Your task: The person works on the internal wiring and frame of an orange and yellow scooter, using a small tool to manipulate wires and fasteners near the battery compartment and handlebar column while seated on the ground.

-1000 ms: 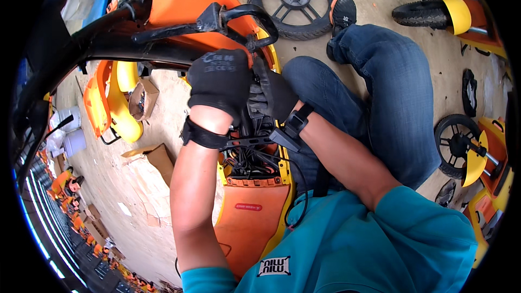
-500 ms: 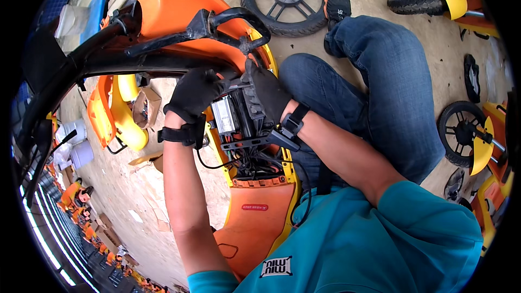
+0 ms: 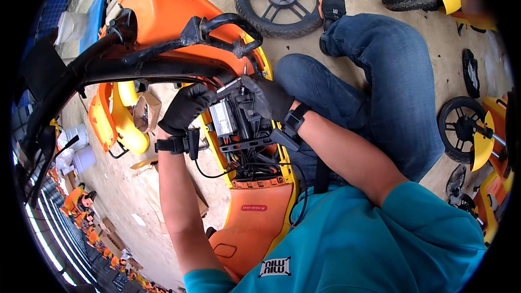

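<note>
My left hand [image 3: 188, 106], in a black glove, has its fingers closed round one end of a thin silver piece [image 3: 227, 86], too small to name surely. My right hand [image 3: 261, 96], also gloved, has curled fingers at the other end. Both are over the open body [image 3: 281, 183] of an orange-and-yellow scooter, where a silver box [image 3: 221, 116], a black bracket [image 3: 246, 144] and bundled black cables [image 3: 249, 165] show. A black tubular frame [image 3: 152, 70] and an orange panel [image 3: 160, 13] lie just above my hands.
A loose wheel [image 3: 279, 5] lies beside my shoe [image 3: 331, 8]. Other scooters [image 3: 477, 146] stand at the right. Yellow-orange panels [image 3: 127, 130], a cardboard box [image 3: 146, 111], buckets [image 3: 81, 157] and a row of orange scooters [image 3: 81, 203] are at the left.
My left hand has moved down-left, uncovering the silver box. The thin silver piece now shows between both hands. The view has shifted slightly.
</note>
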A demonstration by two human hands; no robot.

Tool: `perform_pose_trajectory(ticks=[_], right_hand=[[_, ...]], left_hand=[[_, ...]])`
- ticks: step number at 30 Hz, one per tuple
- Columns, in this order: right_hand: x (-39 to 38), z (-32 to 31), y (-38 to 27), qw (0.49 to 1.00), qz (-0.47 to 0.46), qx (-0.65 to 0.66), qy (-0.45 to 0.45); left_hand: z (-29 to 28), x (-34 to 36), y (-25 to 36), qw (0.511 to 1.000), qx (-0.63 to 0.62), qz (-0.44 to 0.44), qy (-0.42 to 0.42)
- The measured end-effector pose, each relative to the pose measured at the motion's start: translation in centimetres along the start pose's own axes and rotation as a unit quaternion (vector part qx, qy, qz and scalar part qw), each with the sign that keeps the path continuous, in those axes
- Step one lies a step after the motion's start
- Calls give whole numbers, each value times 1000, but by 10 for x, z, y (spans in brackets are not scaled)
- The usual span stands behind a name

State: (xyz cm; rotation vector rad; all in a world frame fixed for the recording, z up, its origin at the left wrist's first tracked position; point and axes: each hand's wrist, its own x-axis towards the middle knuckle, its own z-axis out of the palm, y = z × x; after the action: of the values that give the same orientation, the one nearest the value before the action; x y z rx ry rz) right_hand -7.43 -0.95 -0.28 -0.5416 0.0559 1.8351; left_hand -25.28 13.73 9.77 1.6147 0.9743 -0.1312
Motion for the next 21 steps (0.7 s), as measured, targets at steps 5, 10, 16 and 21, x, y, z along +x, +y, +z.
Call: perform_pose_trajectory(ticks=[5,10,16,21], right_hand=[[-11,1,-16,999,-34,-34,-6],[-14,5,-25,995,-44,-94,8],[-15,-1,-26,990,-26,-138,23],[-13,4,-24,990,-26,-139,26]], left_hand=[[20,1,-6,967,-249,-49,-18],[34,6,-10,971,-237,2,-10],[21,15,-48,974,-225,-12,14],[33,16,-80,980,15,-10,199]])
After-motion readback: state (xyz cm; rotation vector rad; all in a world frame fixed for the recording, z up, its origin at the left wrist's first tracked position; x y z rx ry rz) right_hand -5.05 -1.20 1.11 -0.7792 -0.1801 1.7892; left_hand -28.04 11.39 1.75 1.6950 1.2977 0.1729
